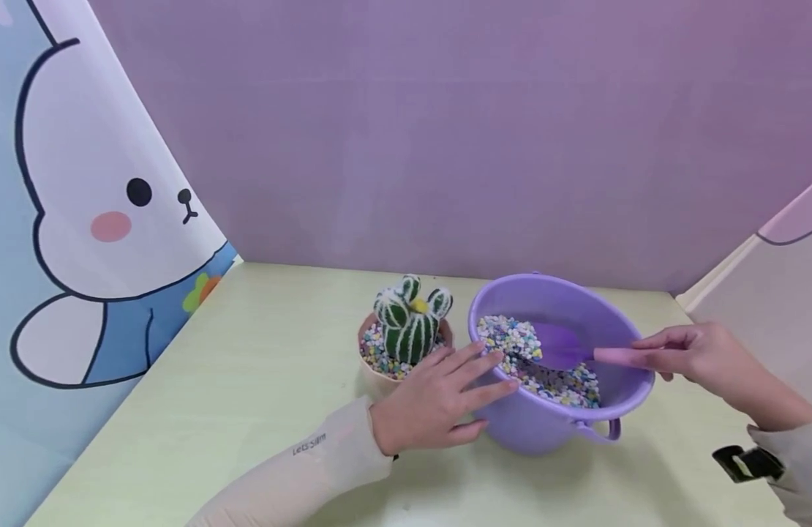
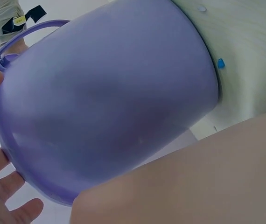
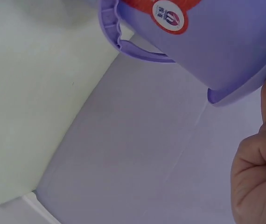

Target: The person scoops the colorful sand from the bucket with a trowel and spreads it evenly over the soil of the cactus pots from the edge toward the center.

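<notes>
Behind the worktop (image 1: 268, 351) rises a purple wall (image 1: 445, 146). Toward the right edge stands a bucket (image 1: 527, 426); the left hand (image 1: 439, 405), fingers spread, touches it, the right hand (image 1: 705, 359) pinches a scoop (image 1: 562, 348) among its pebbles (image 1: 582, 388). Alongside is a potted cactus (image 1: 412, 337).

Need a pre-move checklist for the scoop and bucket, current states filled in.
1. Scoop held: ok, right hand grips it.
2. Scoop loaded: ok, pebbles appear heaped at its front.
3. Bucket steadied: ok, left hand touches it.
4. Scoop out of bucket: not ok, blade inside.
5. Left hand off cactus pot: cannot tell, they overlap in head view.
6. Table free of strays: not ok, blue piece near bucket's base.
</notes>
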Motion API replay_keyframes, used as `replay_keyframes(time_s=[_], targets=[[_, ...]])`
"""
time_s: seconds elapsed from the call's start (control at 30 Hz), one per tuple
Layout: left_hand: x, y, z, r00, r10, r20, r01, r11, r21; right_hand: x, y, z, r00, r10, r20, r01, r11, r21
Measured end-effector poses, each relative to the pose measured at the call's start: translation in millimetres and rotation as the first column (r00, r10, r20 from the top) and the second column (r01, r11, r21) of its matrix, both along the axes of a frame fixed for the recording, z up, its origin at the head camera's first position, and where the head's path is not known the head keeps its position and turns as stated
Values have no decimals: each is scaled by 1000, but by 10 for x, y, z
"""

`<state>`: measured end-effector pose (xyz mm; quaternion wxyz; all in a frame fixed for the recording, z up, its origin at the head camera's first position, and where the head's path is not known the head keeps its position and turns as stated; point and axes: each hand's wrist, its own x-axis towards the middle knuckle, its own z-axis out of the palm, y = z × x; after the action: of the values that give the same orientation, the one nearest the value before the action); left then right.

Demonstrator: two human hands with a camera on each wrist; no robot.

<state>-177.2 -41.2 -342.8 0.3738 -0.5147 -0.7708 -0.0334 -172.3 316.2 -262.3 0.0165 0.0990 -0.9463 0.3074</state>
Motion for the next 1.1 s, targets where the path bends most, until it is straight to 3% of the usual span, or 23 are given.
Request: replay_keyframes(time_s=[0.37, 0.67, 0.87, 1.1], targets=[[-17, -70, 3, 998, -26, -50, 26, 1000, -8, 126, -20, 160, 998, -57, 7, 57, 998, -26], [-25, -295, -6, 994, -95, -51, 97, 995, 29, 201, -98, 234, 999, -50, 22, 52, 991, -125], [-23, -483, -64, 990, -133, -40, 136, 988, 75, 214, -138, 211, 999, -36, 40, 41, 988, -151], [-27, -682, -199, 991, -136, 8, 133, 978, 158, 209, -165, 199, 998, -37, 57, 46, 986, -162]])
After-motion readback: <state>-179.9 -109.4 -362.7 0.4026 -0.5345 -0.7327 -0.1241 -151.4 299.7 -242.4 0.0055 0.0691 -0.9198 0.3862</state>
